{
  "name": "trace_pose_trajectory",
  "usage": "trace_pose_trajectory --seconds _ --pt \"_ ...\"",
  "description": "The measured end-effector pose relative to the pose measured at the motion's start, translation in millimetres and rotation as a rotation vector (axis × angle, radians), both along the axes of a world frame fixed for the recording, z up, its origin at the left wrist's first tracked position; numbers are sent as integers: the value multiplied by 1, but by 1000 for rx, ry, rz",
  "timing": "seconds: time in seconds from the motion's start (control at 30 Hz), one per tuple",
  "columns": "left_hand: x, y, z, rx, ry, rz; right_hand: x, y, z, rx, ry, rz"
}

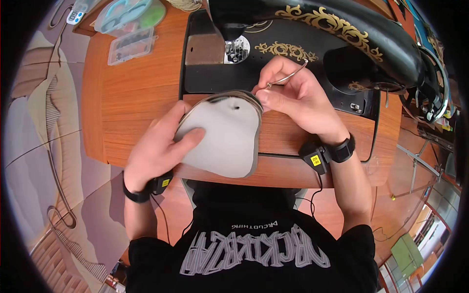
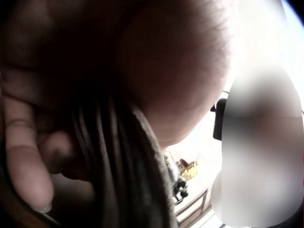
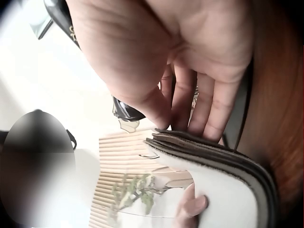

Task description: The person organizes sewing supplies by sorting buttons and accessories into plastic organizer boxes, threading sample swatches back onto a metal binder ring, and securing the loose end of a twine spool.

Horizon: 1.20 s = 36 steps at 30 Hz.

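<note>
A layered, rounded stack (image 1: 220,141) with a pale grey face and dark edges is held over the table's front edge. The left hand (image 1: 163,141) grips its left side, thumb flat on the pale face. At the upper right corner, the right hand (image 1: 298,100) pinches the edge between thumb and fingers. A thin curved silver metal piece (image 1: 292,74) lies across the right hand's fingers. Several dark layers (image 3: 209,152) show below the right fingers in the right wrist view. In the left wrist view the layers (image 2: 123,161) run beside the left fingers (image 2: 28,171).
A black sewing machine (image 1: 332,29) with gold ornament stands behind the hands, its metal needle plate (image 1: 237,50) at the upper middle. Clear plastic boxes (image 1: 132,46) lie at the table's back left. Patterned cloth (image 1: 53,112) is at the left, and a green box (image 1: 405,255) at the lower right.
</note>
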<state>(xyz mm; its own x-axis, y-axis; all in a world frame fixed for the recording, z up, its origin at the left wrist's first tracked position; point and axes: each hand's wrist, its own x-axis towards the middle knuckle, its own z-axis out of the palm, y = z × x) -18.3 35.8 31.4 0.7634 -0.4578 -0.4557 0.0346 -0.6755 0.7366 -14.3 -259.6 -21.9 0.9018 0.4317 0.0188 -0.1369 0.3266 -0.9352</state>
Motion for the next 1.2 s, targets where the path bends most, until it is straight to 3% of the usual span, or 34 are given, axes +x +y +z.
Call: trace_pose_trajectory --seconds 0.03,0.1,0.13,0.2,0.23,0.6,0.67,0.8,0.87,0.97,1.07,1.2 --pt "-3 -8 1 -1 1 4 0 1 -1 17 15 -29" --pt "-9 -29 2 269 -961 3 -1 1 -2 -36 9 -33" --pt "-11 -34 -3 269 -962 7 -1 0 -2 -89 0 -44" --pt "-15 -44 -13 -178 -724 237 -1 0 -2 -81 15 -51" --pt "-19 -53 -11 -266 -578 304 -2 1 -1 -70 30 -57" --pt "-19 -79 -18 -276 -629 268 -2 -4 9 -138 29 -39" --pt "-20 -87 -19 -395 -409 529 -1 -5 8 -135 49 -30" --pt "-13 -78 -26 -457 -238 541 1 -7 6 -172 48 -11" --pt "-12 -75 -30 -441 -363 447 1 -7 6 -191 35 -15" --pt "-11 -70 -26 -416 -360 312 -2 -3 7 -211 56 -61" --pt "-9 -71 -28 -480 -358 301 -6 1 10 -210 64 -118" --pt "-9 -79 -19 -457 -432 278 -9 2 12 -440 -109 -47"
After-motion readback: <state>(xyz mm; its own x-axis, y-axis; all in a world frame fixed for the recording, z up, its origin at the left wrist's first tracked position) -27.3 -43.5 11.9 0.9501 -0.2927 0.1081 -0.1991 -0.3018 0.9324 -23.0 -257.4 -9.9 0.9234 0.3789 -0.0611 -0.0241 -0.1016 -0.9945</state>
